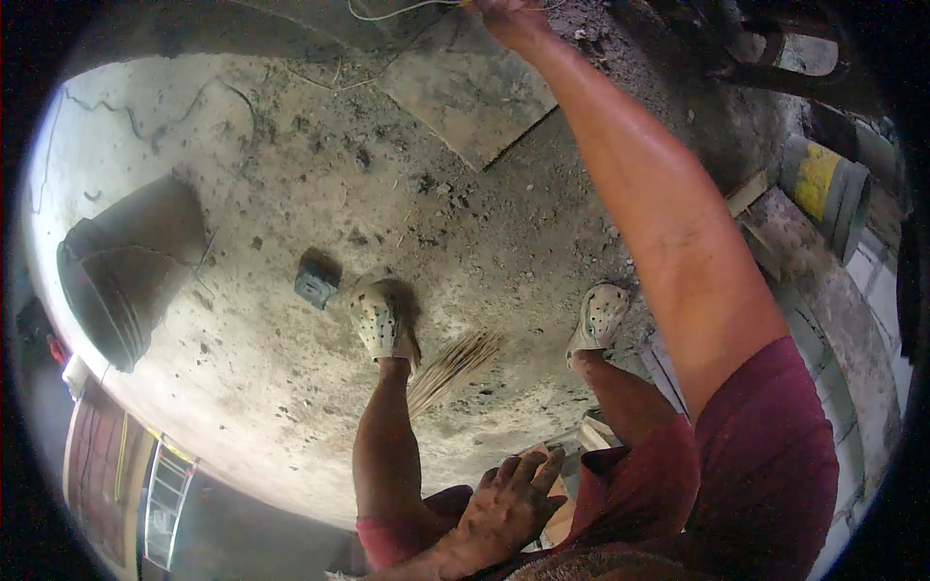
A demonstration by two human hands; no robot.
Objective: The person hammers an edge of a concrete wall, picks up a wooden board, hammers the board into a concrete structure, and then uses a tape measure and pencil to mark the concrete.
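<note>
Overhead, my right hand (511, 17) pinches a cord (387, 12), while my left hand (509, 508), fingers spread and empty, rests on my thigh; debris litters the floor (291, 368) unswept.

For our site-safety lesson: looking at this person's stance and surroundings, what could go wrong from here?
1. The right hand reaches far up to a thin string; overreaching might upset balance.
2. The broom lying between the perforated clogs could trip a step.
3. The gritty concrete floor may be slippery.
</note>
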